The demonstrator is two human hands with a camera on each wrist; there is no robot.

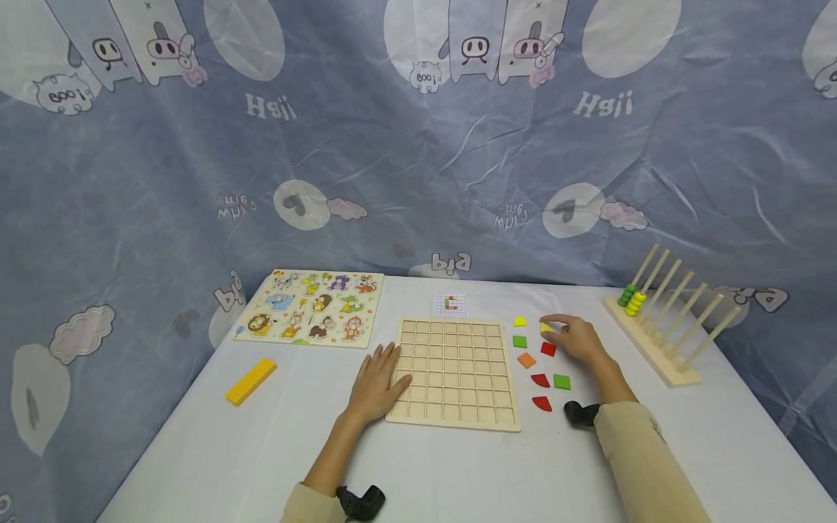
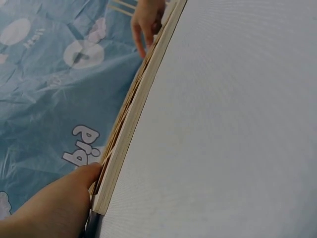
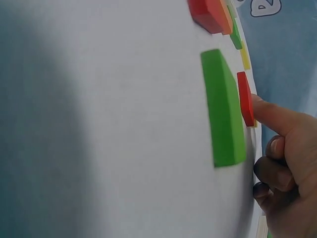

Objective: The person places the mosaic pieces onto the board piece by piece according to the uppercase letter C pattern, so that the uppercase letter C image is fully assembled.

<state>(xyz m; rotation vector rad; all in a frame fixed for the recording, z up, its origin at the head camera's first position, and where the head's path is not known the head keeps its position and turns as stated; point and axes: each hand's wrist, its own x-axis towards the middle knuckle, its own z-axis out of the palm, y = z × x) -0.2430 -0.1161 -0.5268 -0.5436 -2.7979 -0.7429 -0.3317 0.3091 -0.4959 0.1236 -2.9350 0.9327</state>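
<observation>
White surface (image 1: 261, 436) is topped by board (image 1: 453, 374); board's 9 o'clock edge is touched by L hand (image 1: 375, 381), thumb spread. Yellow pc. (image 1: 546, 327), off board's 2 o'clock, is pinched by R hand (image 1: 580, 340). Prob. pick-up step; lift w/o nudging red pc. (image 1: 548, 349) seems needed.

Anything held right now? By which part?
The right hand pinches a yellow piece by opposite edges. The left hand only rests on the left edge of the grid board.
</observation>
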